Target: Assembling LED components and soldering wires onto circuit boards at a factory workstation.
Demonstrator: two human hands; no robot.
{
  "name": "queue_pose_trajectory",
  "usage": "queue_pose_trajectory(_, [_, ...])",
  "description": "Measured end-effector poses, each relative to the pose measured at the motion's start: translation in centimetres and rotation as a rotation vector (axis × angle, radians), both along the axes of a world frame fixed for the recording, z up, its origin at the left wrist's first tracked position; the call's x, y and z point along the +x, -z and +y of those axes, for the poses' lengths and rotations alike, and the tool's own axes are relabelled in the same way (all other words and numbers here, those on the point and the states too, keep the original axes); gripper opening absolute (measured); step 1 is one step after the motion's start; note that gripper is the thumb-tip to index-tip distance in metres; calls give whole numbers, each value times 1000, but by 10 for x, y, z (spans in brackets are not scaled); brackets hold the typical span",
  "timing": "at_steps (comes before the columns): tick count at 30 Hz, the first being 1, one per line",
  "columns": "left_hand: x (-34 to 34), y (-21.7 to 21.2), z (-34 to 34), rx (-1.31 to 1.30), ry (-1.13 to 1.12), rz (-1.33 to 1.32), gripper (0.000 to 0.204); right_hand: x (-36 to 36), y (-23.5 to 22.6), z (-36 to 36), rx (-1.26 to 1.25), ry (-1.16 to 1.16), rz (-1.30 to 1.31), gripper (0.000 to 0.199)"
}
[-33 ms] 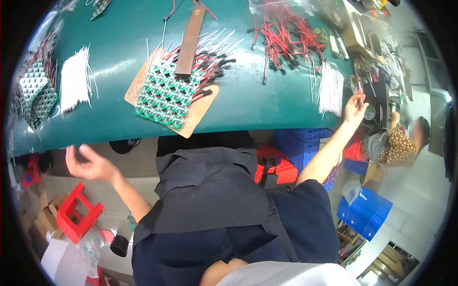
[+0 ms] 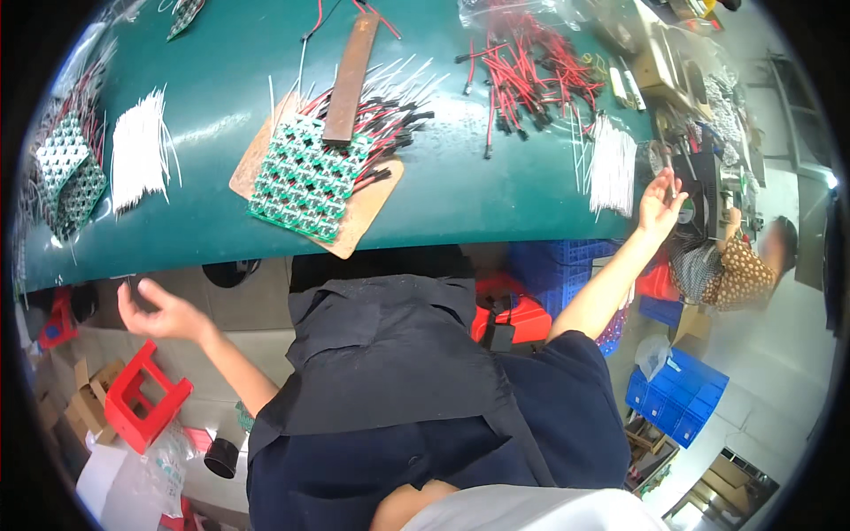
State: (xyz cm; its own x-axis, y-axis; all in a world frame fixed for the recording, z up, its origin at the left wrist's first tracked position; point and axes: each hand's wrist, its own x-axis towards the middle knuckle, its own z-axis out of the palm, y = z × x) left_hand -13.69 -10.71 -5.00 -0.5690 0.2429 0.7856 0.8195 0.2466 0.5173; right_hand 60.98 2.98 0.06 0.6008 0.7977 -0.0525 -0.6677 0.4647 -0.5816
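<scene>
My left hand (image 2: 164, 314) is below the table's near edge at the left, thumb and fingers apart, with nothing visible in it. At the table's right end, my right hand (image 2: 658, 208) has curled fingers around a slim rod-like thing (image 2: 671, 175), too small to name. Beside that hand lies a bundle of white wires (image 2: 611, 168). In the middle, a green circuit board panel (image 2: 305, 181) rests on a tan board (image 2: 376, 199), with a brown bar (image 2: 351, 80) across its upper edge. Red, black and white wires (image 2: 398, 111) stick out behind the panel.
Red leads (image 2: 531, 80) are heaped at the far right of the green table (image 2: 212, 53). More white wires (image 2: 140, 150) and circuit boards (image 2: 75, 173) lie at the left. A red stool (image 2: 146, 398) stands on the floor. Another person (image 2: 744, 265) is at the right.
My left hand has shifted slightly down and left. The fingers of my right hand have moved a little, with the thumb farther out. The panel and wires look unchanged on the table.
</scene>
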Motion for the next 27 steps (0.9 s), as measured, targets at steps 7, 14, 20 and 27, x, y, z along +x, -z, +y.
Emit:
queue_pose_trajectory(7, [-96,64,-19,30,-22,-366,37,-37,-31,1,-217,536,-834,12])
queue_pose_trajectory(14, [-161,93,-26,-45,-71,-444,30,-43,-12,-8,-306,624,-1060,17])
queue_pose_trajectory(20, [-124,54,-19,-11,49,-831,19,-10,-11,-17,-414,534,-941,16])
queue_pose_trajectory(27, [-39,-31,-45,-274,71,-560,23,-54,-22,4,-352,756,-1096,16])
